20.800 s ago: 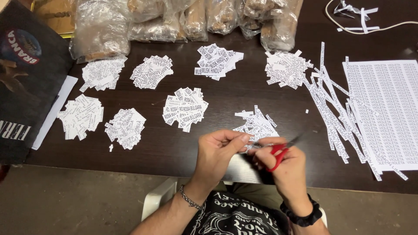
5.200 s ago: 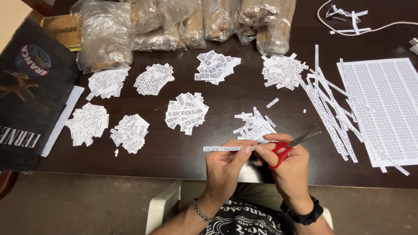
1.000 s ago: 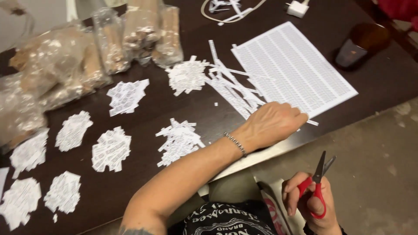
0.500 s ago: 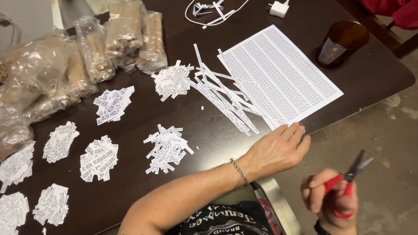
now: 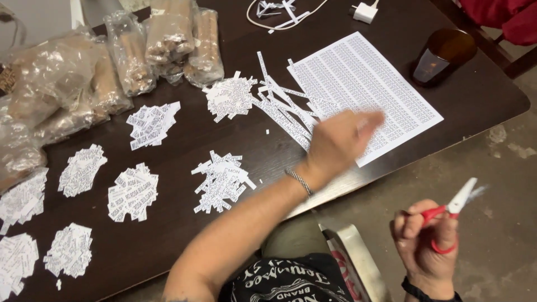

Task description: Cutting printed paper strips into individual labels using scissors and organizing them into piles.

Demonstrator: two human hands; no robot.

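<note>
Left hand (image 5: 341,140), open and blurred, reaches over the cut paper strips (image 5: 285,109) beside the printed sheet (image 5: 363,89) on the bench (image 5: 481,95); right hand (image 5: 428,240) grips red scissors (image 5: 453,210) off-bench; the next move likely calls for pinching one strip.

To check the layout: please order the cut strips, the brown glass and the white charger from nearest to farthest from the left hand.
1. Strips, just left of the left hand.
2. Glass, upper right.
3. Charger, top edge.
</note>
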